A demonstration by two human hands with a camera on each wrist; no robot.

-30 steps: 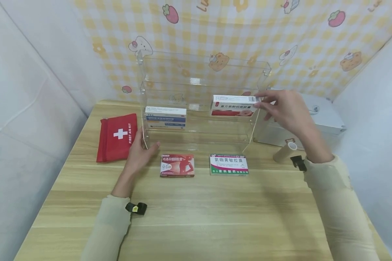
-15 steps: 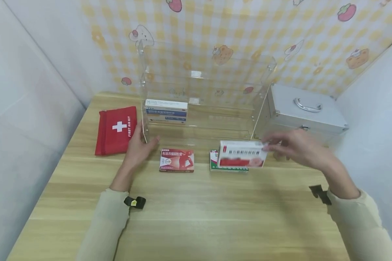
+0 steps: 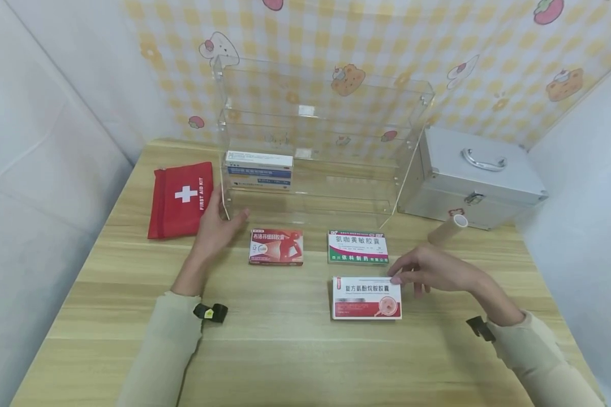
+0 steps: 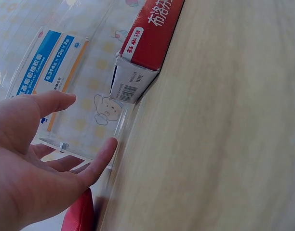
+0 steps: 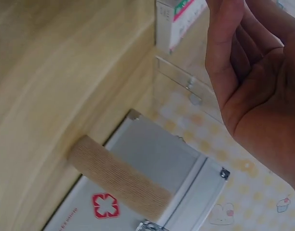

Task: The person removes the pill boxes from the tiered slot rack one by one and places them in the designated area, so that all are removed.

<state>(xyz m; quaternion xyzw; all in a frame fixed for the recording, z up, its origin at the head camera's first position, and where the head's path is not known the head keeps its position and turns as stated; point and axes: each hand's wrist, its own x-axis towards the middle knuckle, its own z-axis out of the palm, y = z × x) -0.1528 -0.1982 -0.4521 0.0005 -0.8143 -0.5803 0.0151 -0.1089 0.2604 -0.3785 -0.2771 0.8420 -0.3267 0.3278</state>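
Observation:
My left hand [image 3: 218, 226] grips the lower left side of a clear acrylic display rack [image 3: 310, 210], thumb toward the front and fingers on the outer side. With thumb and fingertips, my right hand [image 3: 435, 270] pinches the upper right corner of a white-and-red medicine box [image 3: 366, 298], which lies face up on the table. Just behind it lies a white-and-green medicine box [image 3: 357, 247]. A red medicine box [image 3: 276, 247] lies in front of the rack, near my left thumb. Stacked medicine boxes [image 3: 259, 171] in white and blue stand at the rack's left.
A red first aid pouch [image 3: 180, 200] lies left of the rack. To the right stand a silver metal case [image 3: 476, 175] with a handle and a beige cylinder [image 3: 447, 230], close behind my right hand. A checked cloth [image 3: 377, 51] hangs behind the wooden table [image 3: 265, 350].
My right hand has taken the white-and-red box out of the rack, brought it forward and down, and laid it on the table. The left hand stays on the rack.

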